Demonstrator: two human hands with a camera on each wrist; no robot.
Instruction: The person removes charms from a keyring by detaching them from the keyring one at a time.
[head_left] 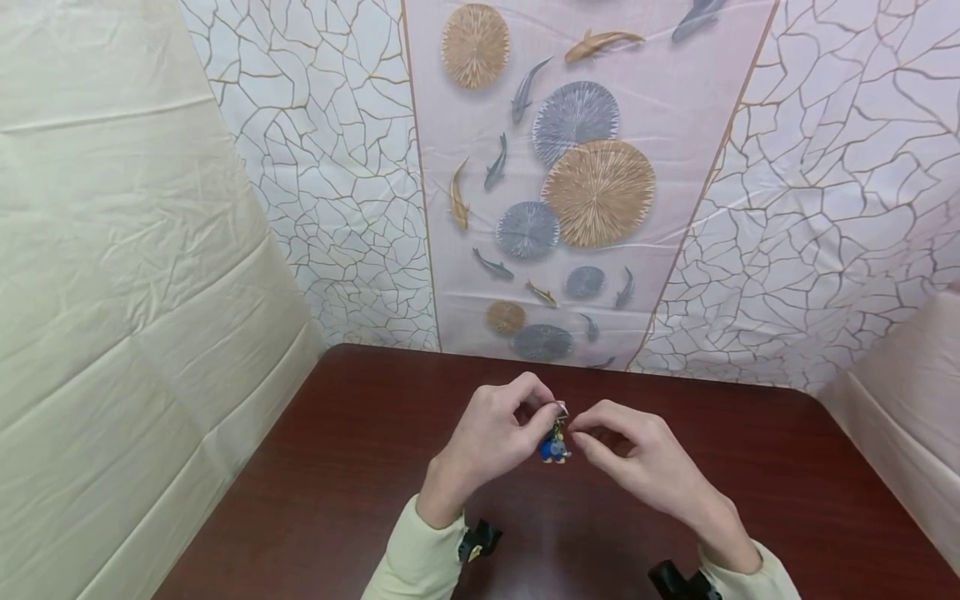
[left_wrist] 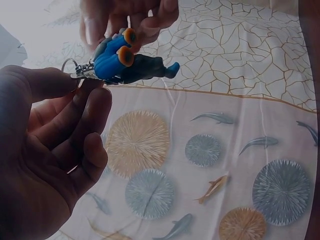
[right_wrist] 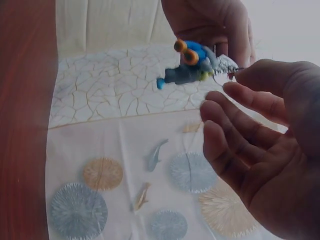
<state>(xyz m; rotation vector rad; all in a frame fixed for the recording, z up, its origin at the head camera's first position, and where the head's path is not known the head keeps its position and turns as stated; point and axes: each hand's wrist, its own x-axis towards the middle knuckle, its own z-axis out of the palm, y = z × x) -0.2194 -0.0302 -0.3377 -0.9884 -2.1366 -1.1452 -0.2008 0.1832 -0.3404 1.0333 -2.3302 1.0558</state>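
A keychain (head_left: 555,448) with a small blue and grey figure hangs above the table, its feet orange. My left hand (head_left: 495,433) pinches its metal clasp between thumb and fingers. In the left wrist view, the figure (left_wrist: 112,62) lies sideways beyond the left fingertips, with a metal ring (left_wrist: 69,64) by the thumb. My right hand (head_left: 645,454) is just to the right of the keychain, its thumb and index fingertips close together. In the right wrist view these fingertips overlap the ring and chain (right_wrist: 227,65); whether they grip them, I cannot tell.
Below the hands is a dark reddish-brown table (head_left: 315,492). Behind it hangs a cloth (head_left: 360,167) printed with fish, discs and crackle lines. Pale cloth (head_left: 127,275) covers the left side, and more pale fabric (head_left: 907,400) is at the right.
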